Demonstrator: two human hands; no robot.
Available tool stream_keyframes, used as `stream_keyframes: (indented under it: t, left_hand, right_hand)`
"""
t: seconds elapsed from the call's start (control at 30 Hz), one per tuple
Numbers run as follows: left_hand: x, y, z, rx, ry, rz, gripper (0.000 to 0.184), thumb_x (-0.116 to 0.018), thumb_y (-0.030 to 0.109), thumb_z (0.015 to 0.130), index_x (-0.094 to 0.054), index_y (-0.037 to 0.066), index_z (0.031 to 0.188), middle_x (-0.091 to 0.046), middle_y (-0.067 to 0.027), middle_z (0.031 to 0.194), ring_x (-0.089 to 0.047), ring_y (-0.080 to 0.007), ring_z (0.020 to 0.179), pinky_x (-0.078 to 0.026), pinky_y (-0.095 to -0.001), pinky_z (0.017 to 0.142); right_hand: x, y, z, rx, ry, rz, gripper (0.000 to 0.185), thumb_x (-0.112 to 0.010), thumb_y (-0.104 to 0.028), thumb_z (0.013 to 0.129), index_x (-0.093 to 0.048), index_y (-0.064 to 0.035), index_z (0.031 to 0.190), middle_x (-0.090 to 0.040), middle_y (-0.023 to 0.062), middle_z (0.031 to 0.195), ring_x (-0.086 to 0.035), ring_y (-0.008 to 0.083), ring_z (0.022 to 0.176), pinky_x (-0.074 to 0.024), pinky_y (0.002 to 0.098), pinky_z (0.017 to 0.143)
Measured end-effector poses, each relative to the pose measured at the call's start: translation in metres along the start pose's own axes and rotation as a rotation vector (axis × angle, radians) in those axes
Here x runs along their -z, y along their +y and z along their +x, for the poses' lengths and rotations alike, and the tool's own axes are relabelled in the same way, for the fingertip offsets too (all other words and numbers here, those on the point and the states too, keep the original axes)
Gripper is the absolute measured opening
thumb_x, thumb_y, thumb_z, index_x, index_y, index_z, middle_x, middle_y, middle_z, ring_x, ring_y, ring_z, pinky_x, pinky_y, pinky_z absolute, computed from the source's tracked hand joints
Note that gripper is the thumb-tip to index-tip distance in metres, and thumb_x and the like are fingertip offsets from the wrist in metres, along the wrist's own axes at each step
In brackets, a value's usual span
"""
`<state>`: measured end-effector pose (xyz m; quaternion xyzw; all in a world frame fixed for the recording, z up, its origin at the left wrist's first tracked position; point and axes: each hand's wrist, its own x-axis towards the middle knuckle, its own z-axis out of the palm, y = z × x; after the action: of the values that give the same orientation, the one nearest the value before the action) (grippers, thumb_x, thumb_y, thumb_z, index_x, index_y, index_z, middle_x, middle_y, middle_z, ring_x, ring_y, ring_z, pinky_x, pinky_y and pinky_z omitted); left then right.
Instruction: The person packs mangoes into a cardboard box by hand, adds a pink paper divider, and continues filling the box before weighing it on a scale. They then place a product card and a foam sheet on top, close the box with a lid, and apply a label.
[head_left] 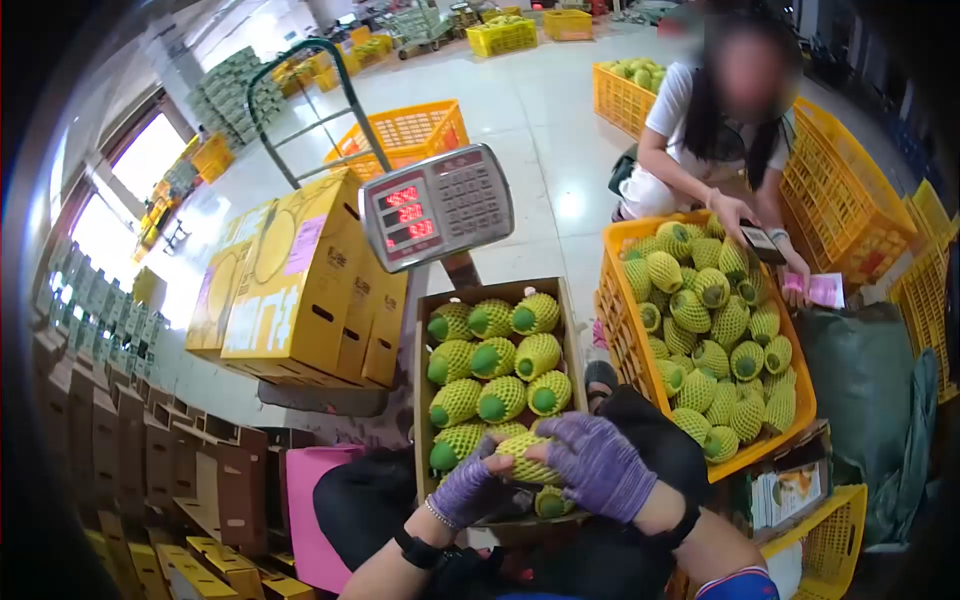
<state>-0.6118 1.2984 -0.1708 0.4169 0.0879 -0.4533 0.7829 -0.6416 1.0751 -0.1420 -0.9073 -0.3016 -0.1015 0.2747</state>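
Note:
Between my two hands is a green fruit in a yellow foam net [525, 457], held over the near end of an open cardboard box [424, 400]. My left hand [472, 485], in a purple fingerless glove, is closed on the fruit's left side. Gloved the same way, my right hand [605, 465] grips it from the right, fingers curled over the top. Rows of similar netted fruit [493, 357] lie in the box, their green ends showing. My hands hide part of the nearest row.
A scale display [436, 207] with red digits stands behind the box. Yellow cartons [300, 280] are stacked left. At right, an orange crate [625, 345] holds many netted fruits; a person [690, 150] crouches behind it with a phone-like device and pink paper [815, 290].

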Motion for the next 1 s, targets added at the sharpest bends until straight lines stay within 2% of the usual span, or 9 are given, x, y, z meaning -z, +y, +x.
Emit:
stream_keyframes:
  t: [0.07,0.13,0.2,0.27,0.33,0.47,0.73,0.97,1.0]
  left_hand:
    - [0.027,-0.012,-0.01,-0.07,0.128,-0.013,0.061,-0.078,0.038,0.077,-0.044,0.012,0.121,-0.052,-0.0085,0.119,-0.05,-0.0212,0.117,-0.043,-0.0337,0.096]
    - [0.06,-0.023,-0.002,-0.477,0.294,0.862,0.059,-0.078,0.016,0.073,-0.041,0.009,0.119,-0.052,-0.0088,0.117,-0.053,-0.0232,0.11,-0.044,-0.033,0.092]
    - [0.067,-0.023,-0.013,-0.481,0.333,0.941,0.061,-0.08,0.014,0.071,-0.045,0.009,0.12,-0.054,-0.0102,0.116,-0.054,-0.0239,0.108,-0.046,-0.0336,0.091]
    - [0.055,-0.011,-0.029,-0.507,0.355,1.111,0.06,-0.08,0.016,0.072,-0.047,0.009,0.121,-0.055,-0.0109,0.116,-0.057,-0.0231,0.105,-0.048,-0.0332,0.088]
    - [0.048,0.009,-0.047,-0.309,0.336,0.933,0.058,-0.079,0.017,0.075,-0.049,0.007,0.124,-0.056,-0.0102,0.116,-0.06,-0.0173,0.098,-0.051,-0.0307,0.082]
    - [0.062,0.028,-0.071,-0.487,0.376,0.749,0.042,-0.072,0.007,0.082,-0.052,0.006,0.119,-0.06,-0.0059,0.104,-0.059,-0.0129,0.087,-0.051,-0.0273,0.075]
    - [0.065,0.032,-0.094,-0.53,0.474,0.731,0.031,-0.072,0.009,0.081,-0.057,0.006,0.109,-0.062,-0.0013,0.09,-0.058,-0.009,0.083,-0.047,-0.0239,0.076]
    - [0.058,0.035,-0.096,-0.567,0.479,0.749,0.032,-0.072,0.01,0.082,-0.058,0.005,0.11,-0.061,0.0005,0.088,-0.056,-0.008,0.08,-0.046,-0.0233,0.074]
    - [0.06,0.035,-0.097,-0.537,0.469,0.757,0.034,-0.071,0.009,0.082,-0.055,0.005,0.112,-0.061,-0.0019,0.097,-0.056,-0.0098,0.086,-0.046,-0.0247,0.078]
  right_hand:
    - [-0.026,-0.017,0.004,-0.047,-0.119,0.069,0.061,-0.074,-0.015,0.064,-0.056,-0.0132,0.122,-0.053,0.0134,0.125,-0.052,0.0327,0.116,-0.0431,0.0434,0.098]
    - [-0.048,-0.028,0.001,-0.003,-0.123,0.12,0.057,-0.073,-0.016,0.066,-0.057,-0.0127,0.121,-0.053,0.0132,0.124,-0.052,0.0323,0.116,-0.0428,0.0427,0.099]
    - [-0.051,-0.03,-0.002,0.023,-0.116,0.164,0.053,-0.073,-0.016,0.069,-0.057,-0.0122,0.12,-0.054,0.0131,0.123,-0.052,0.0319,0.117,-0.0425,0.042,0.099]
    - [-0.03,-0.034,-0.005,-0.154,-0.117,0.296,0.045,-0.072,-0.017,0.074,-0.059,-0.0109,0.116,-0.057,0.0125,0.118,-0.054,0.0312,0.114,-0.0435,0.0417,0.098]
    - [-0.015,-0.031,-0.015,-0.175,0.044,0.299,0.033,-0.071,-0.014,0.077,-0.062,-0.009,0.109,-0.06,0.0127,0.111,-0.058,0.0312,0.105,-0.0471,0.0401,0.091]
    - [0.006,-0.026,-0.033,-0.543,0.278,0.484,0.02,-0.069,-0.006,0.077,-0.065,-0.0061,0.097,-0.063,0.012,0.091,-0.063,0.0265,0.087,-0.0494,0.0327,0.078]
    - [0.002,-0.03,-0.036,-0.528,0.244,0.511,0.017,-0.068,-0.004,0.079,-0.064,-0.0041,0.095,-0.063,0.0103,0.088,-0.063,0.0226,0.085,-0.0496,0.0308,0.077]
    - [0.004,-0.025,-0.009,-0.34,0.2,0.435,0.022,-0.07,-0.005,0.078,-0.063,-0.0039,0.099,-0.063,0.0122,0.094,-0.063,0.029,0.09,-0.0499,0.0337,0.081]
    - [0.003,-0.024,-0.007,-0.317,0.197,0.412,0.022,-0.07,-0.005,0.078,-0.063,-0.004,0.099,-0.063,0.0126,0.095,-0.063,0.0302,0.09,-0.05,0.0343,0.081]
